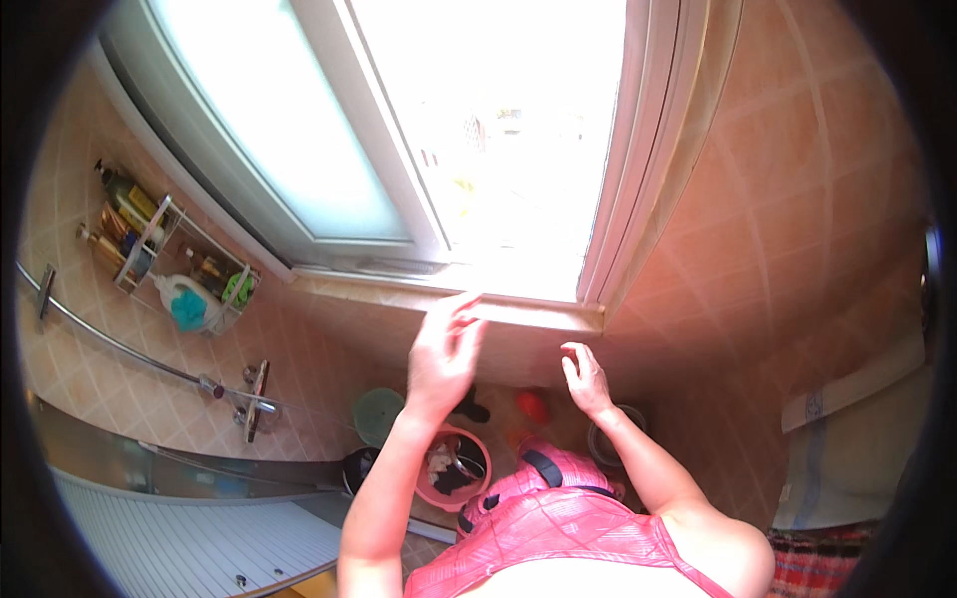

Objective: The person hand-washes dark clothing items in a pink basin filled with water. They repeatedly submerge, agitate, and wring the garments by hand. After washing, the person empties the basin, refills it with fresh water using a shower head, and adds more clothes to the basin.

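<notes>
My left hand (445,355) is raised in front of the window sill (359,291), its fingertips overlapping the sill's edge in the view; whether they touch it I cannot tell. The fingers are loosely curved with nothing seen between them. Lower and to the right, my right hand (587,377) hangs in front of the tiled wall beneath the sill, fingers bent and apart, holding nothing. Beyond both hands is a window whose opening is very bright, with a frosted sash (351,187) at its left.
A wire shelf (213,321) with several bottles and a shower mixer (258,404) are on the left wall. Below stand a pink basin (482,489) with items in it and a green basin (379,415). Towels (845,463) hang at right.
</notes>
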Motion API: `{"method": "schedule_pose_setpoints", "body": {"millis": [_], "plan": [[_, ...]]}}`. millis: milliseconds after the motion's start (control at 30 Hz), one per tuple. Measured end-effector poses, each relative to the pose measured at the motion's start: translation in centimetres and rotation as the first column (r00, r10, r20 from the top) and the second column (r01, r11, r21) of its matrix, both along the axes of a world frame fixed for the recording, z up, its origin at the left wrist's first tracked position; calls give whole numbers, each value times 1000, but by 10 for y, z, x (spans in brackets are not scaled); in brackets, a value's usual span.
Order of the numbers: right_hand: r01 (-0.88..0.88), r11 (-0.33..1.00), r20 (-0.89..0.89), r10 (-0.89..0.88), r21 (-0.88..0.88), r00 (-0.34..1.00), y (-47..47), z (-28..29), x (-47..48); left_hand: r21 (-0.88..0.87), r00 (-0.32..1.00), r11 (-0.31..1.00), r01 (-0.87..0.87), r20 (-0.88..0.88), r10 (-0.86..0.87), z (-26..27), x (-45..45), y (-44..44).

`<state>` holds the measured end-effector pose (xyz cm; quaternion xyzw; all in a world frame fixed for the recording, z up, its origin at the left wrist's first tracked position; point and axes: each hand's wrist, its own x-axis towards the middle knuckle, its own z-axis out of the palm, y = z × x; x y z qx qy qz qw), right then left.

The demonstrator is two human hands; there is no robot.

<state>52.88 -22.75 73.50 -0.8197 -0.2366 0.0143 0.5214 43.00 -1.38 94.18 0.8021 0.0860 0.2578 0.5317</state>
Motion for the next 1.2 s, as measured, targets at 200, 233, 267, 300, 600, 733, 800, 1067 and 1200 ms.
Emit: {"method": "schedule_pose_setpoints", "body": {"millis": [200,233,267,300,600,733,800,1067,1200], "plan": [[-63,992,48,68,-107,996,-14,37,4,450,936,883,136,233,-263,98,130,-77],[-68,991,74,77,-117,994,-19,36,3,422,926,897,133,268,-264,102,143,-84],[-78,988,67,88,-136,994,-23,36,4,479,932,877,23,307,-192,105,151,-91],[-67,988,64,77,-142,995,-29,36,4,484,944,874,-31,302,-134,104,157,-93],[-33,986,22,37,-161,999,-50,37,15,571,912,789,-229,408,-31,96,185,-89],[-82,980,83,98,-179,992,-35,46,18,600,919,776,-196,388,-67,97,184,-84],[-102,979,100,121,-177,988,-31,44,17,583,918,785,-207,394,-50,95,184,-85],[-274,941,129,302,-198,944,-7,39,-9,597,927,763,-249,375,10,84,175,-87],[-359,907,147,395,-222,907,11,41,-29,700,976,702,-132,215,-32,25,148,-72]]}}
